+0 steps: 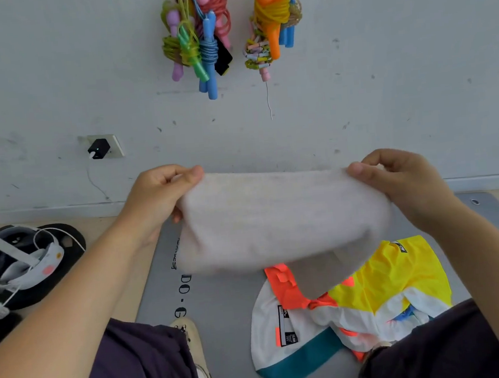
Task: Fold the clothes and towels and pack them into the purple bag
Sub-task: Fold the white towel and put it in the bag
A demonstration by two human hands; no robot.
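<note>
Grey mat (224, 326): carrying part-hidden lettering reading "DO-G". Pale towel (275, 216): hanging above the mat, left hand (158, 196) and right hand (404, 181) each pinching a top corner in a closed grip; a loosening pinch is likely dropping it onto the colourful garment (372, 298), whose labels are proving unreadable. Purple bag: not showing.

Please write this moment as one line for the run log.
left hand: pinches towel | right hand: pinches towel | towel: held above mat | purple bag: unseen
</note>
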